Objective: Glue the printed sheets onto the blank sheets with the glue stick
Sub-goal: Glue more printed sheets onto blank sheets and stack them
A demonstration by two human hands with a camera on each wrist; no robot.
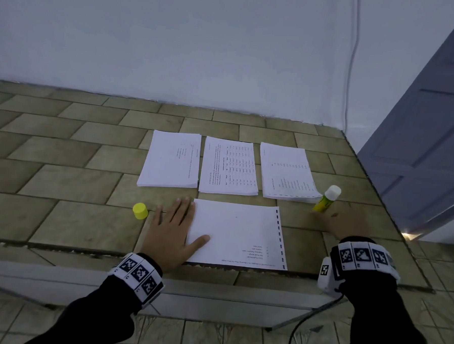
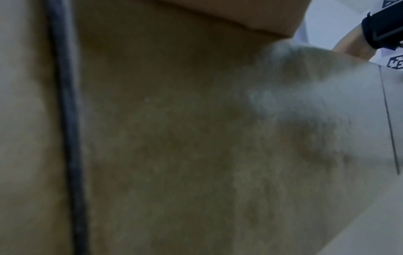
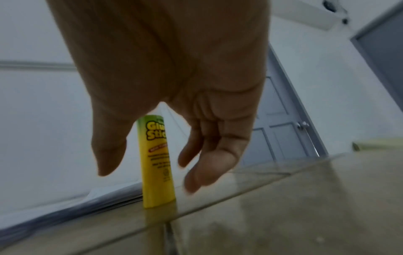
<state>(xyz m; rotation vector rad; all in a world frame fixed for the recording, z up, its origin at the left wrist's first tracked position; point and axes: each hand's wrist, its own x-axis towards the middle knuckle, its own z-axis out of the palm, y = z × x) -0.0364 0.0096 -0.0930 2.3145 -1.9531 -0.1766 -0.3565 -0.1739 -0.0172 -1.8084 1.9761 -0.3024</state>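
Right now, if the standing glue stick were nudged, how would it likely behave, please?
The glue stick stands upright, tall on a narrow base, so it probably tips easily. Being round, it would likely roll. The right hand is near it, fingers apart, not gripping.

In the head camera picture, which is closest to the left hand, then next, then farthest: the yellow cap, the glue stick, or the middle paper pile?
1. Round yellow plastic cap: just left of the left hand.
2. Middle pile of printed paper sheets: beyond the hand, toward the wall.
3. Yellow glue stick with its white tip: far right, standing uncapped by the right hand.
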